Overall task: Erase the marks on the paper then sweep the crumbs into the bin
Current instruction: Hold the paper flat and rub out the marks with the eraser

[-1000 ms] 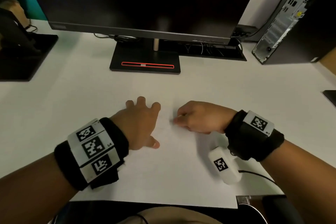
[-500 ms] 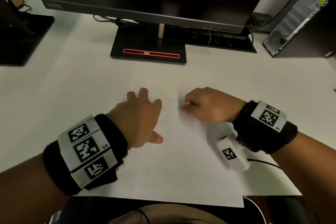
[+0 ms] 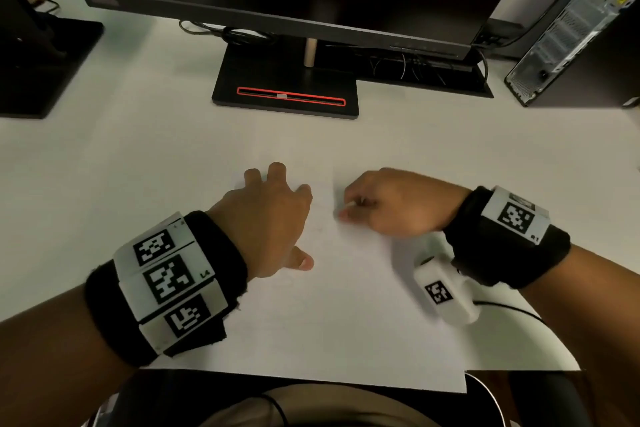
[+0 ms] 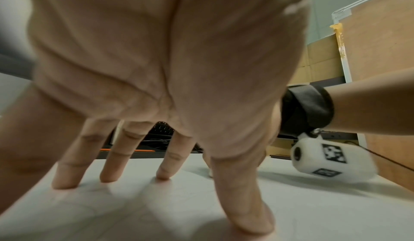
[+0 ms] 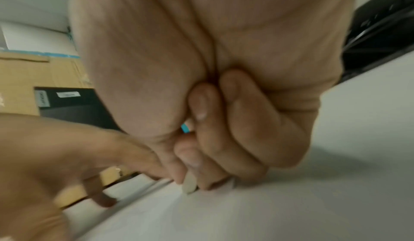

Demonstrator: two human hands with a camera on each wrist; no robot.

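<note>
Fingers (image 4: 65, 174) of the left hand (image 3: 266, 218) spread flat, pressing the white sheet of paper (image 3: 311, 340) onto the white desk (image 3: 138, 156). Beyond the fingertips stands a black monitor base with a red slot (image 3: 287, 80). Beside them, the right hand (image 3: 391, 204) curls round a small pale eraser (image 5: 189, 184), its tip touching the paper.

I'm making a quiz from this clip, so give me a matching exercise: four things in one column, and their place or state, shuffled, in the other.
Column one:
1. left hand
2. right hand
3. eraser
4. monitor stand

Column two:
A. black with a red outline
B. pinched, tip on the paper
C. fingers spread, pressing the sheet
D. fingers curled

Pairs: 1-C, 2-D, 3-B, 4-A
</note>
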